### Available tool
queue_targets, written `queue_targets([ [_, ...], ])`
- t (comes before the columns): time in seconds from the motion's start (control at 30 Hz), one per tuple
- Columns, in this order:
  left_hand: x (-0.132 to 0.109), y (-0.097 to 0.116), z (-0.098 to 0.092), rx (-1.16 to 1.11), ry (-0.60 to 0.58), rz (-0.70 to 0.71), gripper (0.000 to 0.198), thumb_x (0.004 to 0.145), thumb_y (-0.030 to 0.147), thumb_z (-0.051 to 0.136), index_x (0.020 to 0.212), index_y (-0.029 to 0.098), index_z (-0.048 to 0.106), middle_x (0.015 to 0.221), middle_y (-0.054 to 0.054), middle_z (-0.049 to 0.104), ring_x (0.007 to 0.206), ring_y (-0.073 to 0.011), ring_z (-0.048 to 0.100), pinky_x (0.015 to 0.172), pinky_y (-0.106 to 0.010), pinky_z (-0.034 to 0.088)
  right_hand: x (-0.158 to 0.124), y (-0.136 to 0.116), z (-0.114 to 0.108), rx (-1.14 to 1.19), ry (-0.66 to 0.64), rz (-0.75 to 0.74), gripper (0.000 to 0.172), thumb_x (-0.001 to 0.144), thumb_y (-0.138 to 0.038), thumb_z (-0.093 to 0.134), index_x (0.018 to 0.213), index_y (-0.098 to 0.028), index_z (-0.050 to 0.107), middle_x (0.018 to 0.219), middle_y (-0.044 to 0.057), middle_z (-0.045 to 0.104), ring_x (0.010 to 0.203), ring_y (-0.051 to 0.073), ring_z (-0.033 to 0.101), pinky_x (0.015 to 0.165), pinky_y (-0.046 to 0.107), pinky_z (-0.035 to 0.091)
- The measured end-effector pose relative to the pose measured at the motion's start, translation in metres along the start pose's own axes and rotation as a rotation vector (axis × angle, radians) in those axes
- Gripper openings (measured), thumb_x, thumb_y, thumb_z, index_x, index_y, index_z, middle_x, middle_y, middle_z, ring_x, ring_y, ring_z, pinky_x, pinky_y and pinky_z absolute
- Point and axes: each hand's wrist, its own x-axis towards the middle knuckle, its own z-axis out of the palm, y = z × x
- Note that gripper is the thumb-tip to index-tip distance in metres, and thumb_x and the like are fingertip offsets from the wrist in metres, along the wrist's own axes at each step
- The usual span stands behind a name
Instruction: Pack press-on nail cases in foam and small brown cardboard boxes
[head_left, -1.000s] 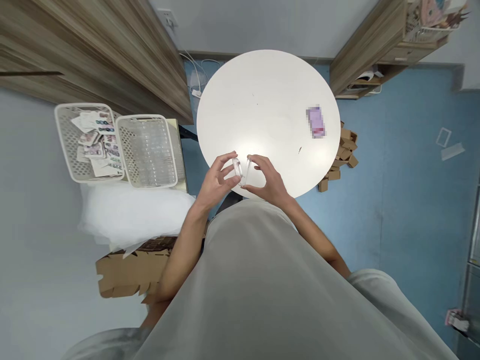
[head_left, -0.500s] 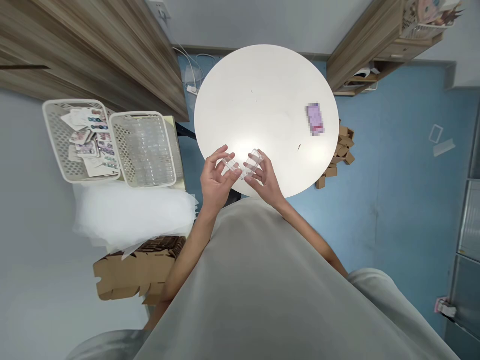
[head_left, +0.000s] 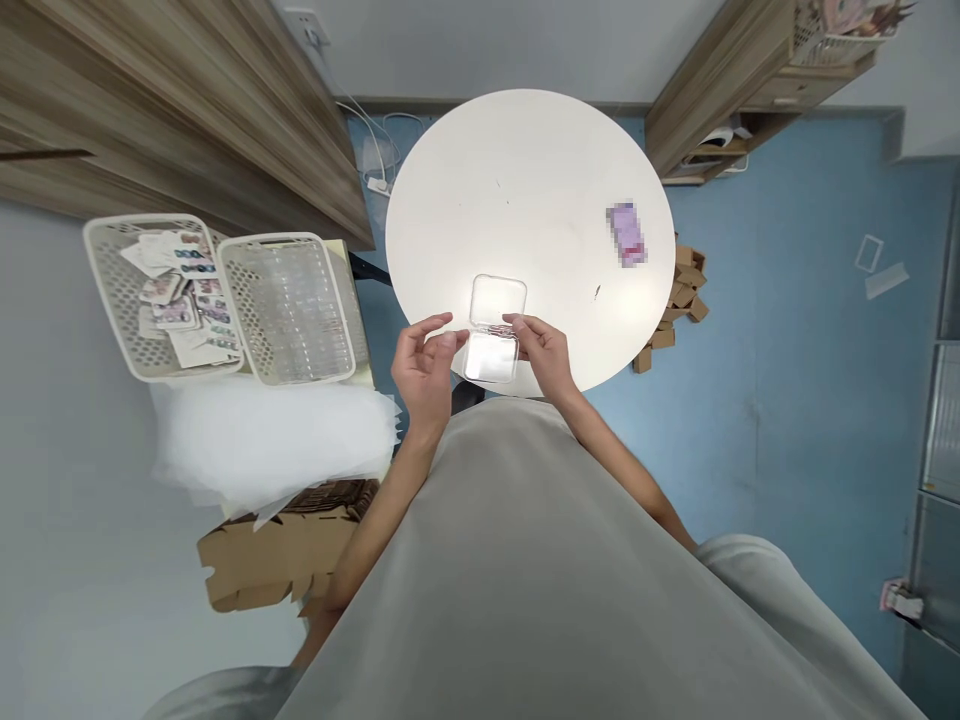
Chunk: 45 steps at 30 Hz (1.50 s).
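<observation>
A clear plastic box with a hinged lid is opened out flat at the near part of the round white table, its hinge across the middle. My right hand pinches the box at the right end of the hinge, thumb and fingers closed on its edge. To the left of the box is my left hand, its fingers apart and bent. One of its fingertips reaches the box's left edge near the hinge; whether it touches is hard to see.
The white table bears a blurred purple item at right and a small dark scrap. At left, one basket contains printed cards; another basket contains stacked clear boxes. White sheets and folded cardboard lie nearer. Small brown boxes are beyond the table.
The clear box has gone from tilted between both hands to opened out flat. My left hand has loosened and drawn slightly left; my right hand has shifted to the hinge end.
</observation>
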Motion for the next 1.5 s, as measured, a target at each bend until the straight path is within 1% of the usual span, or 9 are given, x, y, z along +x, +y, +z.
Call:
queue_targets([
  [0.13,0.007,-0.007,-0.011,-0.007,-0.085,-0.189,0.058,0.086,0.062,0.091,0.129,0.028,0.072,0.148,-0.013,0.072,0.132,-0.0306,0.074,0.102,-0.043,0.067,0.006,-0.009,-0.009,-0.010,-0.053,0.013,0.067,0.089,-0.083,0.078,0.119,-0.023,0.080,0.114,0.009,0.086,0.098,0.027,0.086,0.082,0.039,0.073],
  [0.23,0.010,-0.009,-0.015,-0.027,-0.189,-0.306,0.058,0.087,0.060,0.090,0.132,0.027,0.074,0.136,-0.014,0.078,0.121,-0.0289,0.078,0.095,-0.041,0.068,0.008,-0.010,-0.012,-0.037,-0.078,0.028,0.070,0.087,-0.085,0.079,0.119,-0.023,0.081,0.110,0.008,0.086,0.094,0.026,0.086,0.078,0.036,0.072],
  [0.33,0.011,-0.010,-0.016,-0.036,-0.218,-0.364,0.058,0.084,0.058,0.093,0.128,0.024,0.076,0.123,-0.013,0.082,0.113,-0.0274,0.080,0.090,-0.039,0.068,0.009,-0.006,-0.011,-0.059,-0.093,0.024,0.072,0.085,-0.085,0.080,0.119,-0.022,0.082,0.103,0.007,0.085,0.093,0.025,0.084,0.078,0.036,0.072],
  [0.47,0.011,-0.009,-0.013,-0.040,-0.216,-0.397,0.056,0.084,0.055,0.093,0.127,0.023,0.078,0.119,-0.011,0.083,0.102,-0.0248,0.081,0.086,-0.038,0.068,0.009,-0.003,-0.010,-0.051,-0.132,0.027,0.073,0.085,-0.087,0.079,0.121,-0.023,0.081,0.104,0.007,0.085,0.092,0.025,0.083,0.077,0.037,0.072],
  [0.73,0.011,-0.012,-0.009,-0.041,-0.208,-0.372,0.053,0.084,0.055,0.093,0.125,0.023,0.080,0.116,-0.010,0.083,0.092,-0.0226,0.082,0.085,-0.040,0.069,0.012,0.000,-0.013,-0.068,-0.101,0.028,0.069,0.084,-0.086,0.080,0.117,-0.025,0.078,0.110,0.007,0.085,0.091,0.024,0.084,0.078,0.037,0.069],
  [0.97,0.004,-0.009,0.000,0.034,-0.208,-0.286,0.054,0.086,0.056,0.091,0.126,0.022,0.078,0.117,-0.011,0.082,0.095,-0.0229,0.080,0.084,-0.038,0.068,0.014,0.009,-0.020,-0.072,-0.069,0.073,0.062,0.085,-0.083,0.081,0.101,-0.024,0.077,0.093,0.005,0.083,0.082,0.020,0.079,0.077,0.033,0.064],
  [1.1,-0.003,-0.001,0.015,0.090,-0.237,-0.253,0.053,0.087,0.054,0.091,0.127,0.023,0.077,0.118,-0.010,0.080,0.096,-0.0214,0.078,0.084,-0.036,0.068,0.016,0.016,-0.020,-0.038,-0.079,0.091,0.060,0.085,-0.082,0.080,0.096,-0.023,0.076,0.088,0.004,0.079,0.076,0.017,0.075,0.076,0.032,0.062],
  [1.27,-0.011,0.005,0.039,0.170,-0.256,-0.228,0.050,0.087,0.051,0.091,0.127,0.024,0.076,0.123,-0.009,0.078,0.088,-0.0166,0.074,0.083,-0.033,0.067,0.014,0.020,-0.022,-0.048,-0.079,0.102,0.059,0.087,-0.082,0.074,0.093,-0.024,0.074,0.087,0.002,0.076,0.082,0.017,0.069,0.079,0.032,0.060],
  [1.5,-0.025,-0.001,0.067,0.290,-0.282,-0.193,0.045,0.086,0.044,0.093,0.125,0.027,0.077,0.118,-0.006,0.073,0.085,-0.0156,0.072,0.087,-0.035,0.067,0.009,0.030,-0.044,-0.042,-0.132,0.150,0.052,0.089,-0.075,0.072,0.084,-0.023,0.071,0.088,0.002,0.073,0.088,0.020,0.066,0.085,0.037,0.059],
])
